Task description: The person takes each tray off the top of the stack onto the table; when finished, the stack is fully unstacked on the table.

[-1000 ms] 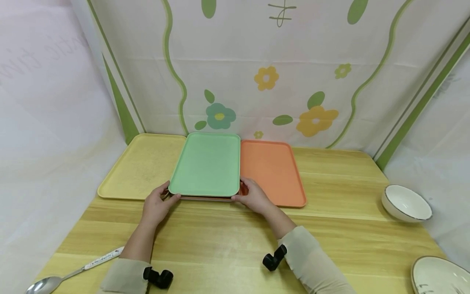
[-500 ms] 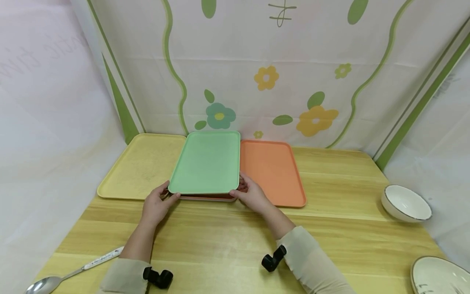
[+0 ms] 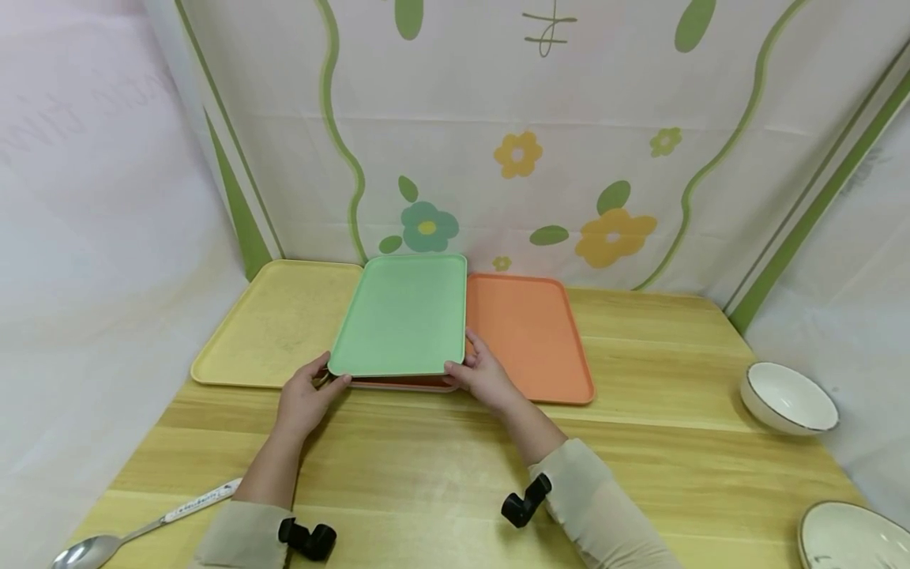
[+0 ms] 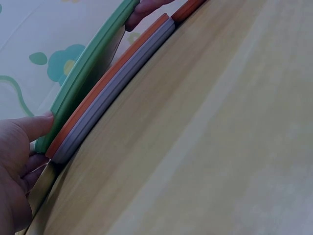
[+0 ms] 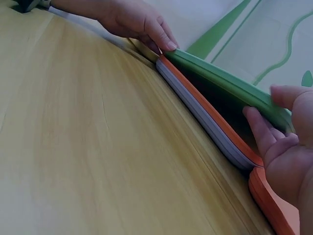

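Green tray [image 3: 401, 316] — right fingers [image 5: 262, 133] underneath
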A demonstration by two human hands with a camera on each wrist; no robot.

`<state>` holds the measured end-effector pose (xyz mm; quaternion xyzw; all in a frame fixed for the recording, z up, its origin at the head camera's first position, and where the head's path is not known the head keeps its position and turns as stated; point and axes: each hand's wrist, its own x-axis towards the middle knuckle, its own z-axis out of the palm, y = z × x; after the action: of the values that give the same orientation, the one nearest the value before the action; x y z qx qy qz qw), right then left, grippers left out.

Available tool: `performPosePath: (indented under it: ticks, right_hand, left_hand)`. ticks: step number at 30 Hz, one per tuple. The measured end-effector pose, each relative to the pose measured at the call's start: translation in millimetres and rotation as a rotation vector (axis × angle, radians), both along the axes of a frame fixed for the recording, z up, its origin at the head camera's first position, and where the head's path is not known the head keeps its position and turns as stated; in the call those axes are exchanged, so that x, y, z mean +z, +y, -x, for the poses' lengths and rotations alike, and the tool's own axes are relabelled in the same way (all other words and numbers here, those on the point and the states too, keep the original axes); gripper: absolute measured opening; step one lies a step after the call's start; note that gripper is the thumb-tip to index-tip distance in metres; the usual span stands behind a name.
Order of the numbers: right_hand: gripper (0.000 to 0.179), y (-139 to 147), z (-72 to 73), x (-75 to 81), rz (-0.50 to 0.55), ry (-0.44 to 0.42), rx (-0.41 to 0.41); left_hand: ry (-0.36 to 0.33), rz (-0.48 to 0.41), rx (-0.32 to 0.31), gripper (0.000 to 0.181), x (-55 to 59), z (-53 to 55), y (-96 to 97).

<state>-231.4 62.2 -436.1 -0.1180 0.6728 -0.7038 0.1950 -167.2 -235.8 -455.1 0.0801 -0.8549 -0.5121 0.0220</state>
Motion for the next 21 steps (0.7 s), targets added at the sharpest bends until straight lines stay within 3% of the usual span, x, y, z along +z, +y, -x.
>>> performPosePath:
  ticks: [7, 21]
  right_hand:
    - [0.077, -3, -1.9, -0.3, 0.079, -0.057, -0.045]
    - [0.072, 14, -6.0, 11.5, 0.131, -0.108, -0.114]
  left_hand:
    - [0.006, -0.013, -0.006, 0.075, -1.3, 0.7, -1.0]
    - [0.045, 0.062, -0.016, 0.072, -0.9, 0.2, -0.2]
